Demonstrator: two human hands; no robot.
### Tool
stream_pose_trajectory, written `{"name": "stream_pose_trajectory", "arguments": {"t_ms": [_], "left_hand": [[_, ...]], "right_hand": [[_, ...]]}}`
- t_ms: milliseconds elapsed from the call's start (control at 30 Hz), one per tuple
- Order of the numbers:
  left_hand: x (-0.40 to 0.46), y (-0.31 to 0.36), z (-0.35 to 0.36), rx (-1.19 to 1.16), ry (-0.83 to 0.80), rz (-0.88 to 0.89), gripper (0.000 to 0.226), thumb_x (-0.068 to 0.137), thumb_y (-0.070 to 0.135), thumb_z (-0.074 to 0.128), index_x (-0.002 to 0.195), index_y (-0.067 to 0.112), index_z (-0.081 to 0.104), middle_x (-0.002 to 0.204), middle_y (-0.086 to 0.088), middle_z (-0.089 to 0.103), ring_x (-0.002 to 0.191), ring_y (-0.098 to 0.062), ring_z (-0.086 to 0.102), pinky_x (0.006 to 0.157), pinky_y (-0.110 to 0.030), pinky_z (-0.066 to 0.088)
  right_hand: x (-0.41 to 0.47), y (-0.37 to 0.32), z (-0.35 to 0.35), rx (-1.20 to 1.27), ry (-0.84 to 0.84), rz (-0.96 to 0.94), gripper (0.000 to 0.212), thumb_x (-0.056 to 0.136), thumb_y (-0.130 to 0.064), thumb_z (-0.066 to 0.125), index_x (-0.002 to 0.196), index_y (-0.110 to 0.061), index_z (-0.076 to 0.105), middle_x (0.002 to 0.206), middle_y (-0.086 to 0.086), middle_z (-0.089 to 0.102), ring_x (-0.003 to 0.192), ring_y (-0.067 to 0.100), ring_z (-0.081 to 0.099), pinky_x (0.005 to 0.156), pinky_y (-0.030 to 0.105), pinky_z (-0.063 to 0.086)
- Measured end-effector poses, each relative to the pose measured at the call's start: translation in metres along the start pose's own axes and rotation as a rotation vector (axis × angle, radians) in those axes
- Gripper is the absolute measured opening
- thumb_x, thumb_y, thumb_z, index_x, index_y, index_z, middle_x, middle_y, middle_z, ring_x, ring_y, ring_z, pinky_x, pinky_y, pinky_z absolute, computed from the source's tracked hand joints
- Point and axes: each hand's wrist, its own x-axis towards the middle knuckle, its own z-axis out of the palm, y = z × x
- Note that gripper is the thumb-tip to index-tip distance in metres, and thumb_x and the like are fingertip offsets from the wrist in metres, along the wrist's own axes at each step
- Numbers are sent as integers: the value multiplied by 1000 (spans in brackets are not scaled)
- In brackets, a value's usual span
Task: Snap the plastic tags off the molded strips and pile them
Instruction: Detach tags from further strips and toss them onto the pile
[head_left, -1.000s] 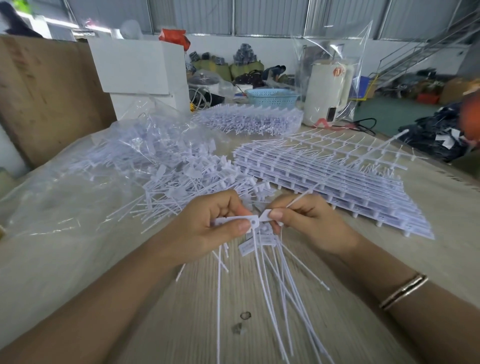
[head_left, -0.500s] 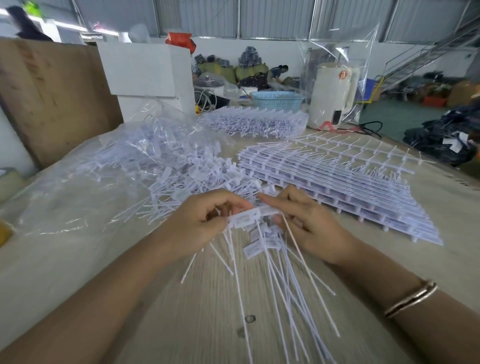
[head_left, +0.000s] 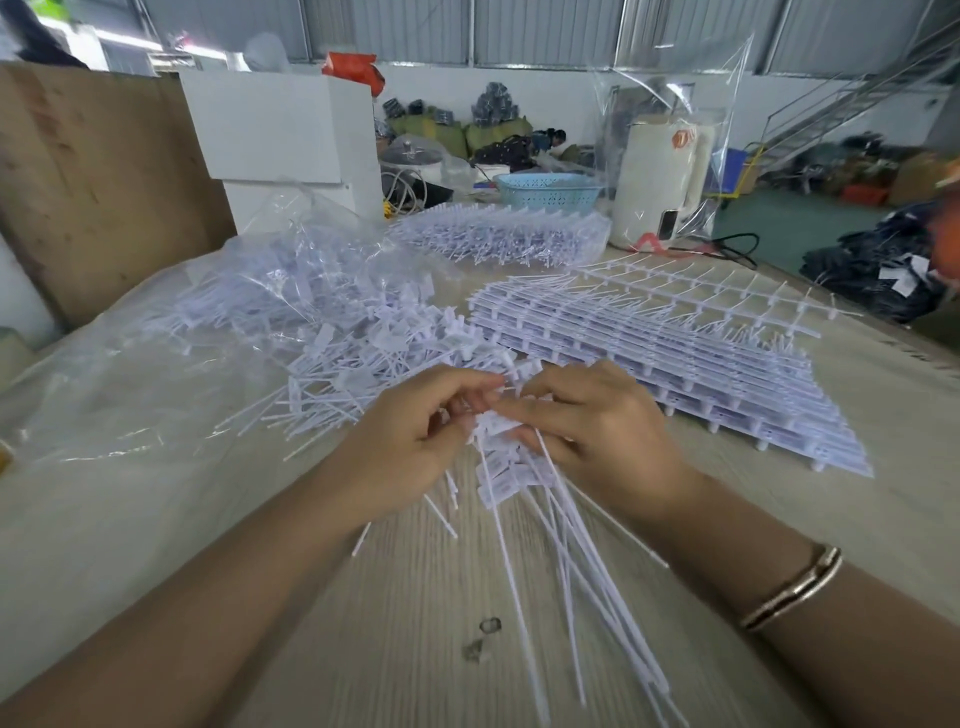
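soft, even daylight is filling the scene, coming from the bright strip high at the far left; nothing is glaring harshly. the clear plastic bag (head_left: 130, 395) is catching pale sheen along its creases. shadows under the left hand (head_left: 415, 447) and right hand (head_left: 597, 431) are lying faint and diffuse on the table (head_left: 395, 613). the wide lens is bending the back wall and stretching the forearms at the lower corners. the thin white stems near the bottom edge are smearing with motion blur, and the far background is looking soft.
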Motion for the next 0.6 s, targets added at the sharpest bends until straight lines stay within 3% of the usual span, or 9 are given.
{"name": "stream_pose_trajectory", "arguments": {"t_ms": [67,133,200,367,600], "left_hand": [[1,1,-1,-18,11,-27,26,92,18,55,104,41,59,92,16,63,78,-4,59,69,-15,44],[1,2,-2,-1,-6,-47,8,88,36,54,88,39,61,78,21,62,68,3,55,62,-9,40],[0,1,-2,10,-6,-14,13,83,44,52,77,35,59,69,19,59,59,3,50,57,-9,36],[1,2,-4,25,46,104,12,88,34,58,76,32,56,72,12,57,61,-2,50,58,-10,36],[0,5,2,9,49,166,10,84,41,55,75,39,52,72,13,54,63,-2,50,61,-9,35]], "right_hand": [[-3,4,-2,-8,74,23,21,86,-30,64,103,-23,73,79,-1,69,65,17,63,59,30,42],[-5,7,-4,-22,101,30,21,85,-28,65,104,-23,73,79,0,68,64,15,62,60,27,36],[-5,5,-3,24,72,52,22,85,-28,65,104,-22,72,80,-1,69,66,15,63,60,30,38],[-5,1,-3,480,7,296,27,83,-17,66,109,-21,68,82,1,70,74,18,65,69,47,45],[-6,-1,-3,952,35,488,25,81,-7,64,106,-5,68,87,15,71,75,29,65,68,41,54]]}}
